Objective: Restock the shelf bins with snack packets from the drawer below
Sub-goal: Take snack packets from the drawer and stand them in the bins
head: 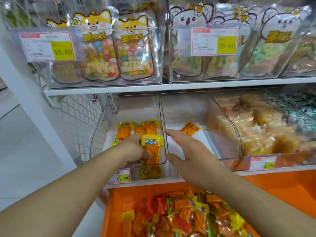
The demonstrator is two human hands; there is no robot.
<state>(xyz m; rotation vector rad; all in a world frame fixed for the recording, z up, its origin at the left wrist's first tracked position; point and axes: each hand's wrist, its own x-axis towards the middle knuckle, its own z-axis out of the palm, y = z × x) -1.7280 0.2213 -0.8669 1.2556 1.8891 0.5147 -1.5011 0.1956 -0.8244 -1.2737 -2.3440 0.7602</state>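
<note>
Left bin (100,134): clear hard plastic, curved front; holds glossy orange-and-yellow oblong packets (136,130), long axes running front to back. Left hand (132,148) inside it, fingers curled round packets. Right of it, middle bin (188,106): one packet (191,128), lying askew; right hand (188,147) spread, holding nothing. Below: orange drawer (114,202), packets heaped.

Two hands (135,147), three clear lower bins (128,106), four price tags (47,46), one orange drawer (116,202).

orange packets (152,151), orange drawer (114,202)
</note>
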